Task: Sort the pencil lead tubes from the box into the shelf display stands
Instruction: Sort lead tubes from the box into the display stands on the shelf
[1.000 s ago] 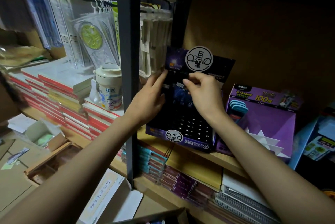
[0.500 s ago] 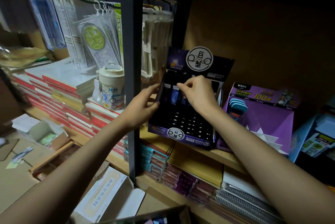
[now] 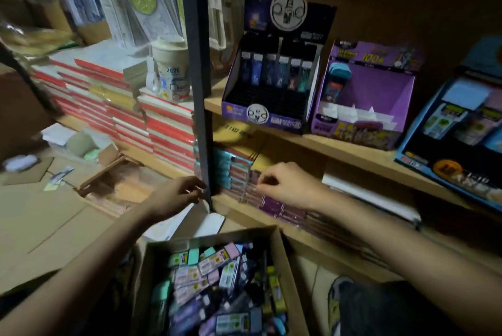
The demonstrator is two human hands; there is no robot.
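A cardboard box (image 3: 282,259) at the bottom centre holds several loose pencil lead tubes (image 3: 212,281) in pink, teal, purple and dark colours. On the shelf above stands a black and purple display stand (image 3: 271,83) with a row of several dark tubes (image 3: 274,72) in its top tier. My left hand (image 3: 176,194) hangs in the air above the box's left corner, fingers loosely curled and holding nothing. My right hand (image 3: 288,186) hovers in front of the lower shelf, fingers loosely curled, nothing in it that I can see.
A purple display stand (image 3: 364,96) and a blue one (image 3: 456,129) sit to the right on the wooden shelf (image 3: 353,145). A dark metal post (image 3: 198,77) divides the shelves. Stacked red notebooks (image 3: 130,107) and a cup (image 3: 171,72) lie left.
Both hands have left the black display stand and dropped down toward the box. The view has tilted down, bringing the box of tubes into sight.
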